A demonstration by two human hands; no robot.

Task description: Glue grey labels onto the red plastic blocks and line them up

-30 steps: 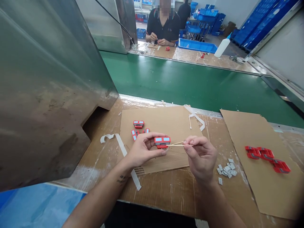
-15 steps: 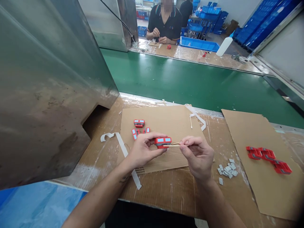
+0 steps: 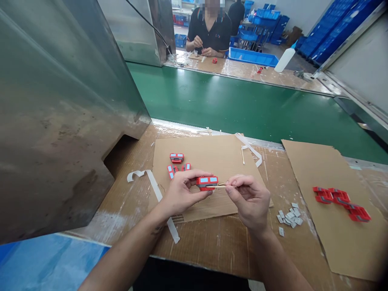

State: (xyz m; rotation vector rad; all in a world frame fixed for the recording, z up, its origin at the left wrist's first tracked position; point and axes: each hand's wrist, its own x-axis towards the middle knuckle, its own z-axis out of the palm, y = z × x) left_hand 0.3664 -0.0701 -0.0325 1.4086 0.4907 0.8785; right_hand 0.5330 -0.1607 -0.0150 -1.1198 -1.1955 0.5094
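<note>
A steel housing (image 3: 54, 121) is filling your left side, and a green surface (image 3: 227, 101) is stretching across ahead of you. A cardboard sheet (image 3: 339, 234) is lying to your right; a second board (image 3: 209, 151) is lying beneath your hands. Your left hand (image 3: 183, 193) is pinching a red-and-grey piece (image 3: 207, 182) above that board, thumb and fingers parted only by its width. Your right hand (image 3: 250, 198) is gripping a thin stick (image 3: 222, 186), thumb and fingertips nearly together. Three similar pieces (image 3: 176, 158) are resting beyond your left hand. The stick's end is reaching the piece's lower front; you cannot tell whether they are touching. Small grey tiles (image 3: 290, 216) are lying near your right hand.
</note>
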